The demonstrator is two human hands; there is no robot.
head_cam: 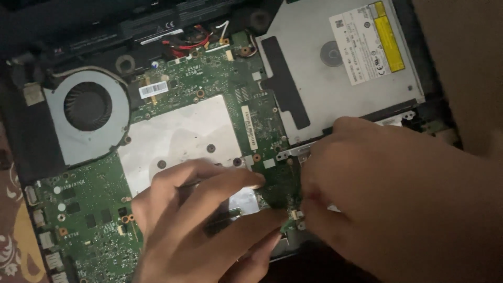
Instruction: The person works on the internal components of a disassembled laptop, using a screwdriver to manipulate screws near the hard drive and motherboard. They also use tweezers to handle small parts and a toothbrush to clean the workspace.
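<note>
We look down on an opened laptop whose green motherboard [220,84] fills the middle of the chassis, and both our hands meet at the board's near edge. Our left hand [204,225] lies over the near-middle of the board, palm down, fingers curled and reaching rightward; its lowest fingertip [275,238] presses against a small green connector tab [291,224] that sticks out at the board's near right corner. Our right hand [398,199] comes in from the right edge of the chassis, its fingers bent down and pinched close on that same tab from the opposite side. The tab sits between the two sets of fingertips, touching both, so neither hand is clearly nearer. Whether the right fingers truly grip it or only rest on it, we cannot tell, since the knuckles hide the tips. The left fingers are bent but hold nothing closed.

The board's narrow near-right strip runs with its long axis from far to near, ending at the tab. Beyond our hands, the silver heat shield [178,131] lies mid-board, the round fan [88,107] sits toward the far left corner, and the grey optical drive [335,63] fills the far right corner, just beside our right knuckles
</note>
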